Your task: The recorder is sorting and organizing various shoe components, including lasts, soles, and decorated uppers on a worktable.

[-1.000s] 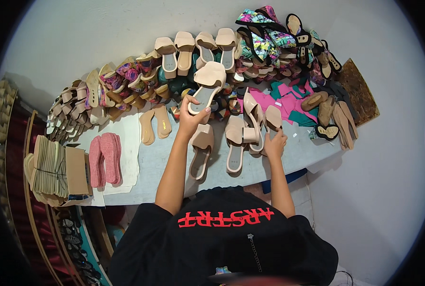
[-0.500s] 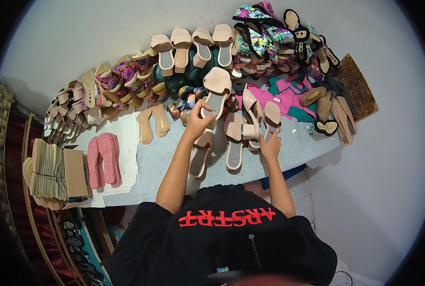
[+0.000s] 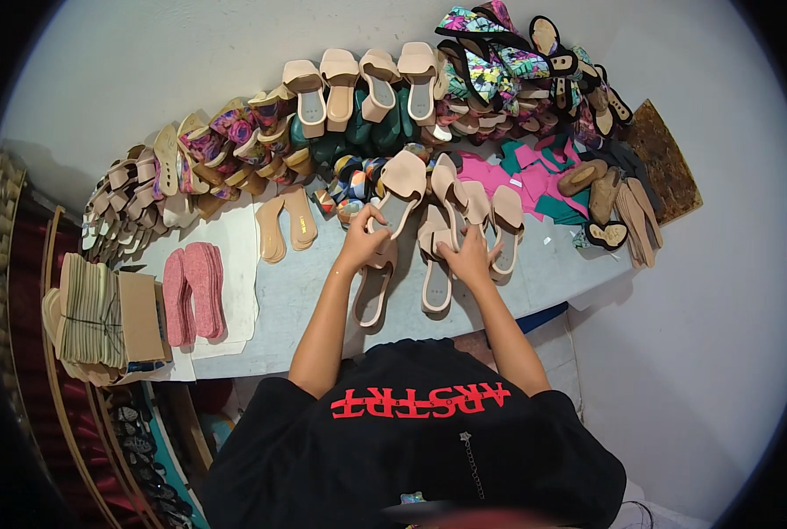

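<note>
My left hand grips the edge of a beige slide sandal, its toe pointing away from me over the grey table. Another beige sandal is tilted beside it, with my right hand closed round its lower end. Below my left hand lies a beige sandal with a grey insole. A similar sandal rests just left of my right hand and partly under the tilted one. To the right of that hand lies one more beige sandal.
Four beige sandals line up at the back over dark green ones. Patterned sandals are heaped at the back right, by pink fabric pieces. Pink soles, tan insoles and a tied sole bundle lie left.
My right hand has moved left from the rightmost sandal to the tilted one, which has shifted left and turned. The sandal in my left hand has come slightly lower.
</note>
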Demonstrator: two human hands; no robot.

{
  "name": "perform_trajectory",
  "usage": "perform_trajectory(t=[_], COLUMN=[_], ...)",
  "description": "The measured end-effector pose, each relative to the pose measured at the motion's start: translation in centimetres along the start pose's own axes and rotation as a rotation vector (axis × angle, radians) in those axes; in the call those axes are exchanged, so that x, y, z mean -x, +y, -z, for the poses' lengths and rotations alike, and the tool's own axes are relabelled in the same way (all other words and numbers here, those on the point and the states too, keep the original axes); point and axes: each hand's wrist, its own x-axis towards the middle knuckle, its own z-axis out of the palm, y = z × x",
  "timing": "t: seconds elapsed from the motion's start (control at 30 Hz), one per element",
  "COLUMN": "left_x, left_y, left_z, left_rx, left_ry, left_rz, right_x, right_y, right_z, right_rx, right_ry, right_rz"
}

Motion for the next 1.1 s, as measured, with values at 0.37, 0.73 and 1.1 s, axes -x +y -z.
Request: perform_trajectory(t=[0.37,0.73,1.1], left_x=[6.3,12.1,11.7], left_y=[-2.1,-3.4,-5.7], left_z=[8.2,11.1,11.4], left_rx=[0.007,0.074,-0.072], left_ry=[0.009,-0.016,-0.079], left_rz=[0.085,0.312,0.522], right_x=[1.6,3.0,1.5], right_y=[-1.0,-4.6,-1.2], right_z=[-0.8,-5.8,-0.1], right_rx=[-0.351,-0.262,0.125], right_ry=[0.174,0.107,0.306], right_rz=[0.108,0.247,0.014])
